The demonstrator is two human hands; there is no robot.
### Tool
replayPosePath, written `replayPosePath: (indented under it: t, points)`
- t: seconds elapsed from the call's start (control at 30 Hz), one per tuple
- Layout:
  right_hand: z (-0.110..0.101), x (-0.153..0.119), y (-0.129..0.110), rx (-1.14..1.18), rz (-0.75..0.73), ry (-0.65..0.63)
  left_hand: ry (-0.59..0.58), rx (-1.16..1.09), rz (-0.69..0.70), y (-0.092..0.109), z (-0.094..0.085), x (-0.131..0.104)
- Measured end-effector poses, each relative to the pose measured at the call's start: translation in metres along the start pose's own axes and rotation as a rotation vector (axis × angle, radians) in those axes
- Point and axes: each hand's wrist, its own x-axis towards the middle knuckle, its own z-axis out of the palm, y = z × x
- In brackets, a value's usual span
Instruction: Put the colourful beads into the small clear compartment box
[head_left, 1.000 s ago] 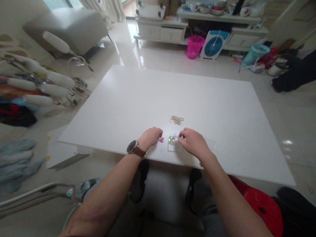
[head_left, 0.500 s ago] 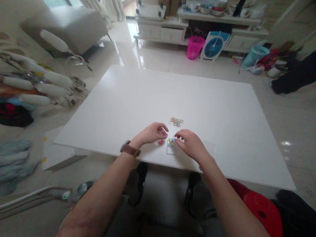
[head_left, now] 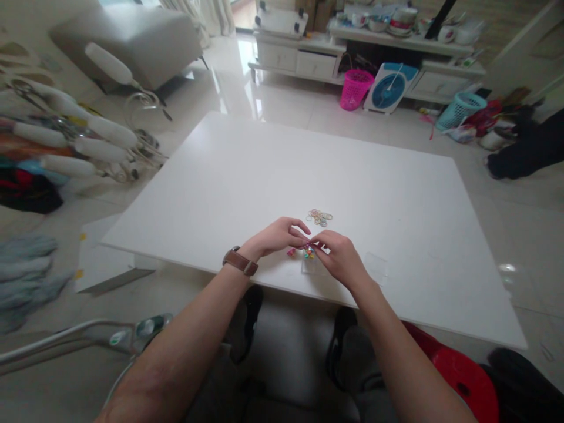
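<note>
My left hand (head_left: 286, 235) and my right hand (head_left: 337, 251) meet at the fingertips just above a small clear plastic box (head_left: 312, 268). Both hands are closed in a pinch on something tiny, pinkish-purple where it shows, too small to name. Small multicoloured pieces (head_left: 309, 254) lie in the box under my fingers. Left of the box is a little cluster of pink-red pieces (head_left: 291, 252). Beyond my hands lies a loose pile of thin rings (head_left: 320, 217). To the right of my right hand, a clear flat lid (head_left: 376, 267) rests on the table.
Everything lies near the front edge of a white table (head_left: 247, 170). Past it on the floor stand a pink basket (head_left: 355, 91), a blue fan (head_left: 390, 88) and a light-blue basket (head_left: 460, 111). A red stool (head_left: 462, 376) is at the lower right. Another person's dark-clothed leg (head_left: 529, 150) shows at right.
My two hands have come together, and their fingertips now touch over the box; before, a gap lay between them. The whole view has shifted slightly.
</note>
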Motion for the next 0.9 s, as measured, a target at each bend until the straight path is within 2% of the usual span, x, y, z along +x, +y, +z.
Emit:
replayPosePath:
  t: [0.2,0.33,0.4,0.5,0.57,0.9]
  points:
    - [-0.002,0.002,-0.003,0.013,0.119,-0.022,0.03,0.051,0.01,-0.001,0.003,0.003]
    - [-0.005,0.004,0.0,-0.037,0.132,-0.052,0.056,0.145,0.017,-0.002,0.005,0.007]
    - [-0.005,0.004,0.003,-0.1,0.145,-0.085,0.142,0.295,0.047,-0.004,0.004,0.009]
    - [-0.001,0.003,0.007,-0.218,0.18,-0.163,0.333,0.605,0.099,-0.006,0.003,0.01]
    - [0.002,0.003,0.007,-0.29,0.194,-0.217,0.401,0.743,0.109,-0.007,0.003,0.008]
    - [0.02,0.01,-0.002,-0.517,0.222,-0.334,0.417,0.847,0.129,-0.006,0.003,0.006]
